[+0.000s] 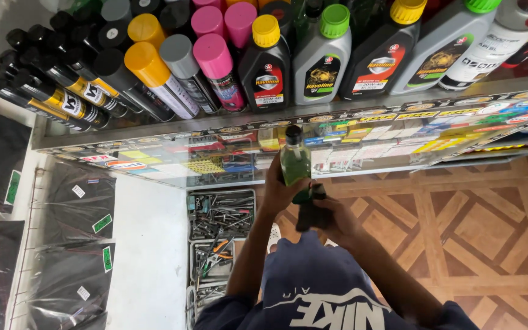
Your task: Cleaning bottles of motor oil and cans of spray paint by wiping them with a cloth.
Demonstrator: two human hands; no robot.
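Observation:
My left hand grips a small clear bottle of green liquid with a black cap, held upright in front of a glass display counter. Just below it, my right hand holds a dark cloth against the bottle's bottom. Both forearms reach up from my dark blue shirt at the lower edge of the view.
A glass counter with stickered edge carries spray cans with coloured caps and motor oil bottles. Trays of tools lie on the floor beside a white wall. Dark plastic packets hang at left. A patterned tile floor is on the right.

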